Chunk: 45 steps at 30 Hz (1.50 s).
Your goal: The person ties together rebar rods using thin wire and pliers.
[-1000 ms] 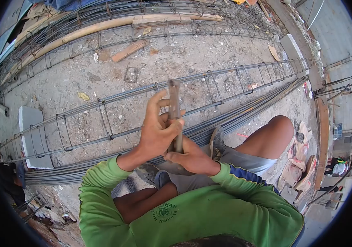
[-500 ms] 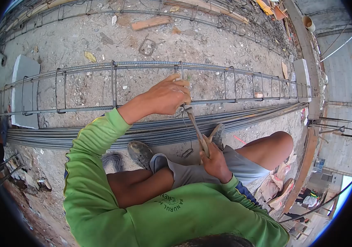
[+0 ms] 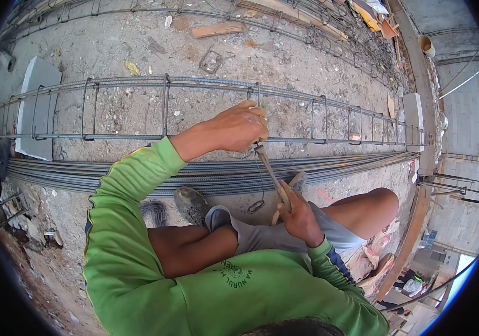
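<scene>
My left hand (image 3: pixel 242 129) is closed over the near bar and a crosswise stirrup of a long rebar cage (image 3: pixel 211 82); its exact grip is partly hidden. In my right hand (image 3: pixel 301 219) are the handles of metal pincers (image 3: pixel 269 168), pointing away from me. The pincers' head is just below my left fingers, close to the cage's near bar. A thin looped wire (image 3: pixel 256 206) hangs beside the pincers, above my shoes. Between the cage and my legs lies a bundle of steel rods (image 3: pixel 217 171).
Pale blocks support the cage at the left (image 3: pixel 39 109) and right (image 3: pixel 412 120). More rebar cages (image 3: pixel 284 31) and a wood piece (image 3: pixel 219 29) lie beyond. Coiled wire (image 3: pixel 153 213) rests near my left shoe (image 3: pixel 191 205). A bucket (image 3: pixel 426 46) stands at the upper right.
The view has shifted slightly. My left hand stays at the cage and my right hand still holds the pincers, whose handles have swung slightly to the right.
</scene>
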Tool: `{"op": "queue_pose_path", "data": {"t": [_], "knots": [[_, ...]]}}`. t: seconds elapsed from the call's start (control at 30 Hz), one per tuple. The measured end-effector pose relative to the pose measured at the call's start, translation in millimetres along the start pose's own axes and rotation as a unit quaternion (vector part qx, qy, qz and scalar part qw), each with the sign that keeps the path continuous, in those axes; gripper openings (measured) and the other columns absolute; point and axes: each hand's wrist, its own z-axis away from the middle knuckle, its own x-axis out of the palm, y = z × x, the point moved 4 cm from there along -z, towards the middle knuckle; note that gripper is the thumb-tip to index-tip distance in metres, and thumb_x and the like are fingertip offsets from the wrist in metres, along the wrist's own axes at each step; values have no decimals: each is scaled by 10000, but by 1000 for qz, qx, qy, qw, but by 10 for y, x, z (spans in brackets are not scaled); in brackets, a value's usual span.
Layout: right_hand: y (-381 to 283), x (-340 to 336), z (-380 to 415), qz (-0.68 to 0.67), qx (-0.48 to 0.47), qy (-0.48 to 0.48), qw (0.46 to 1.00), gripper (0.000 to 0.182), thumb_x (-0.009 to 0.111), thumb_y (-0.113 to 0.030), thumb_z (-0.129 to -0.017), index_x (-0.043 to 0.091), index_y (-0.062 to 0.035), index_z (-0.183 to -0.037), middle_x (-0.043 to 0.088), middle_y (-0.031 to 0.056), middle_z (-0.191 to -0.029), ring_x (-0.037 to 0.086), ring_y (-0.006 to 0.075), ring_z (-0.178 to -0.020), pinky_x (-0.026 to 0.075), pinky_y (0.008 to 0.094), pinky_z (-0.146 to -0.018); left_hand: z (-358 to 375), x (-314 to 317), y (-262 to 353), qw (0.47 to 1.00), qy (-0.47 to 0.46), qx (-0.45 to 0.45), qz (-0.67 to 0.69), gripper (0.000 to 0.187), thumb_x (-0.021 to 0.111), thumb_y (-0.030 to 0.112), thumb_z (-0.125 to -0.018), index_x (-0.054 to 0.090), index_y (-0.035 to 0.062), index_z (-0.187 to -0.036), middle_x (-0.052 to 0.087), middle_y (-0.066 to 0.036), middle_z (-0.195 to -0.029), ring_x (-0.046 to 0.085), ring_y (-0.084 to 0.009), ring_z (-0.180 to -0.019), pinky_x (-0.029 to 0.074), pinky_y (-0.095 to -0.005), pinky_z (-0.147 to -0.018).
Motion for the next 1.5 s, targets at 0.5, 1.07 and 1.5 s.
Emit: {"op": "queue_pose_path", "data": {"t": [0.5, 1.07, 1.5], "knots": [[-21, -156, -70, -7, -21, -10, 1000, 582, 617, -76, -912, 464, -51, -1473, 624, 253, -1028, 615, 428, -953, 498, 453, -863, -27, -6, -1, 998, -62, -5, -2, 117, 659, 81, -750, 697, 145, -840, 696, -38, -1018, 550, -270, -1224, 333, -492, -1143], [335, 344, -28, -587, 190, -293, 730, 316, 702, -220, -933, 593, 5, -1126, 601, 104, -834, 603, 218, -698, 492, 359, -606, -12, 927, 875, 979, -13, 177, -105, 215, 602, 235, -831, 672, 88, -972, 681, -61, -939, 657, -247, -942, 494, -397, -905], [383, 375, 162, -570, 294, -168, 749, 368, 691, -294, -947, 558, -34, -1171, 607, 68, -827, 595, 222, -641, 458, 346, -557, 5, 756, 832, 945, 232, 207, -100, 164, 607, 263, -807, 678, 115, -808, 600, 6, -727, 616, -200, -761, 479, -357, -744]]}}
